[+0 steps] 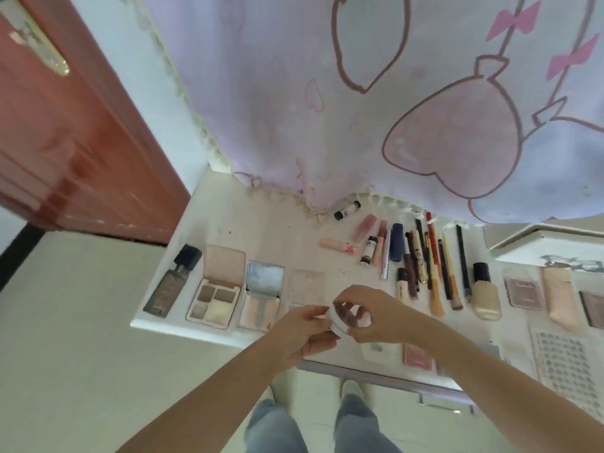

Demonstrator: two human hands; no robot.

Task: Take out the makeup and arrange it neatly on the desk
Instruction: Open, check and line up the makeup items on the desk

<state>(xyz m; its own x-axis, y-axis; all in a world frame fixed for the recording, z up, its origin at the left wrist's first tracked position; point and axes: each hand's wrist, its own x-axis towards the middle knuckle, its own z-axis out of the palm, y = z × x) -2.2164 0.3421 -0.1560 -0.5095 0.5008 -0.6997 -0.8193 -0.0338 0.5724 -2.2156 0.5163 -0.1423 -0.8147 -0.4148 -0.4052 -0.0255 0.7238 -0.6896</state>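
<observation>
Both hands hold a small round white compact (340, 323) above the desk's front edge. My left hand (302, 335) grips its left side; my right hand (369, 313) pinches its top and right rim. On the white desk (261, 230) lie an open eyeshadow palette (217, 294), an open mirrored compact (261, 297) and a dark foundation bottle (173, 282). A row of pencils, brushes and tubes (421, 263) lies further right, beside a pale foundation bottle (485, 294).
A pink lip tube (338, 246) and a small black-capped tube (347, 210) lie near a hanging lilac cloth (327, 93). More palettes (523, 291) sit at right. A red-brown door (65, 142) stands left. An open drawer (416, 354) holds items.
</observation>
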